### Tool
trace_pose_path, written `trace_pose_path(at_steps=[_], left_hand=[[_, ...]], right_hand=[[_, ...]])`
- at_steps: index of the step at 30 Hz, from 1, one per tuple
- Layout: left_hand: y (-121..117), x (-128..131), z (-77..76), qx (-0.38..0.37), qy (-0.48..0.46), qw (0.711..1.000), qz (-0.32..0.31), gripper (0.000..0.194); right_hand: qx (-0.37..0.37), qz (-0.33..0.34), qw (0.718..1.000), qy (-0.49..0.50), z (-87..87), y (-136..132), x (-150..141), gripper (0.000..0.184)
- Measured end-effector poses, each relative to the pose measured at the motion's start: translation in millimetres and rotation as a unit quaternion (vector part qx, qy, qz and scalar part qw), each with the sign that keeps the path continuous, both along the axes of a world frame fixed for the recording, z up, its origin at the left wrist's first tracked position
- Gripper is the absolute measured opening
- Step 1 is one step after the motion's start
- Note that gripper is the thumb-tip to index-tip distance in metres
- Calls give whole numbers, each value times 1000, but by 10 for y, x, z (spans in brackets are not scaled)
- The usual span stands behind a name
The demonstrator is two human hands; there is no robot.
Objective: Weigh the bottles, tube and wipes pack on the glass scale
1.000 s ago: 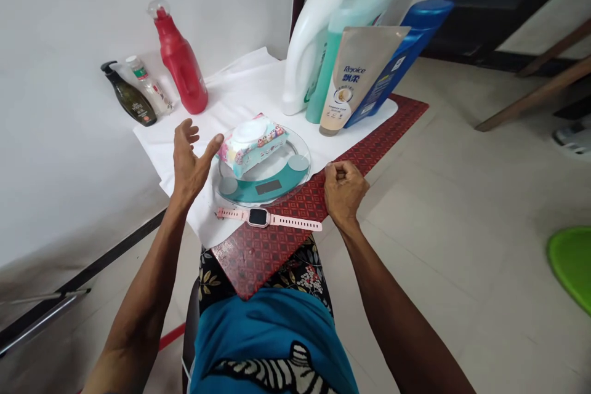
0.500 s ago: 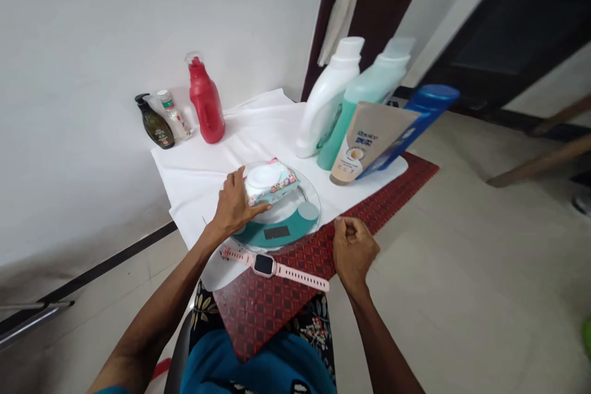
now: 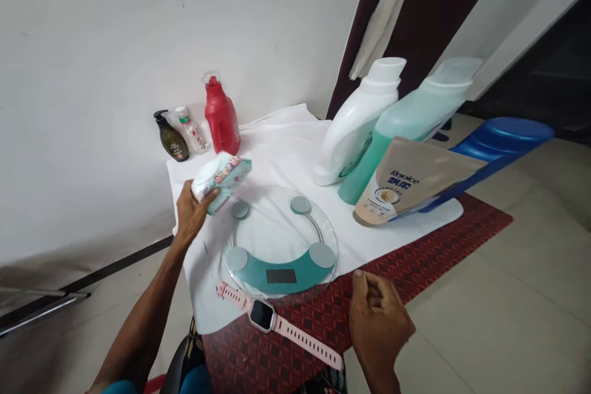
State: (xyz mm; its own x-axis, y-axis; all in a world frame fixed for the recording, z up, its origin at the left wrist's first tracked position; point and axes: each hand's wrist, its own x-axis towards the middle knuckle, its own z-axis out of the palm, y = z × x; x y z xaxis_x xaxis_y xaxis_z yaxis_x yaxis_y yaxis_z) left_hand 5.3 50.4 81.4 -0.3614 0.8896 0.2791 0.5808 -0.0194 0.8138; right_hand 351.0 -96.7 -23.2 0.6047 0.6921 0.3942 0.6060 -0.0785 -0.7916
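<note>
My left hand [image 3: 192,212] grips a pack of wet wipes [image 3: 224,181] with a white lid, holding it tilted above the white cloth, left of the scale. The round glass scale [image 3: 281,280] lies flat, with a teal band and a dark display; nothing rests on it. In front of it a pink smartwatch [image 3: 262,315] lies with its strap stretched out. My right hand [image 3: 381,320] is curled near the table's front right edge, thumb against the fingers. Whether something small is inside those fingers, I cannot make out.
Toward the back left stand a dark pump bottle [image 3: 172,138], a clear bottle [image 3: 191,132] and a red jug [image 3: 222,120]. On the right are a white bottle [image 3: 357,126], a green bottle [image 3: 406,117], a beige tube [image 3: 406,178] and a blue bottle [image 3: 503,138]. A white cloth [image 3: 272,160] covers much of the red-patterned tabletop [image 3: 258,357].
My left hand has lifted the wipes pack off the scale and carried it left and back, tilting it. My right hand stays curled at the edge. The view has shifted closer.
</note>
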Motion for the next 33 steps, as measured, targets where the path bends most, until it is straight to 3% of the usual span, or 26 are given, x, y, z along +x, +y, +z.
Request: trace_pose_path(at_steps=[4, 6, 9, 13, 17, 20, 22, 26, 29, 33], left_hand=[[564, -535, -58, 16, 76, 989, 124, 47], [821, -690, -87, 14, 91, 987, 133, 46], [1101, -791, -104, 5, 100, 991, 92, 45], [1268, -841, -106, 5, 127, 991, 52, 59], [1179, -692, -60, 59, 141, 985, 79, 86], [1051, -236, 18, 169, 129, 976, 57, 87], [1039, 232, 69, 199, 112, 973, -35, 81], [1198, 1324, 191, 167, 69, 966, -185, 62], [1330, 2073, 327, 124, -48, 941, -310, 52], [1453, 2752, 456, 52, -123, 917, -376, 56]], right_hand=[[2, -11, 1000, 3, -32, 12, 16, 46], [-2, -10, 1000, -1, -25, 17, 19, 47], [-1, -2, 1000, -7, 12, 20, 6, 43], [16, -1, 1000, -1, 51, 36, -25, 38], [36, 2, 999, -1, 44, 59, -37, 34], [63, 5, 998, -16, 24, 69, -41, 32], [74, 8, 997, -27, 14, 71, -42, 29], [72, 7, 997, -30, 21, 60, -47, 27], [67, 4, 998, -21, 39, 48, -55, 26], [57, -6, 998, -8, 49, 39, -67, 25]])
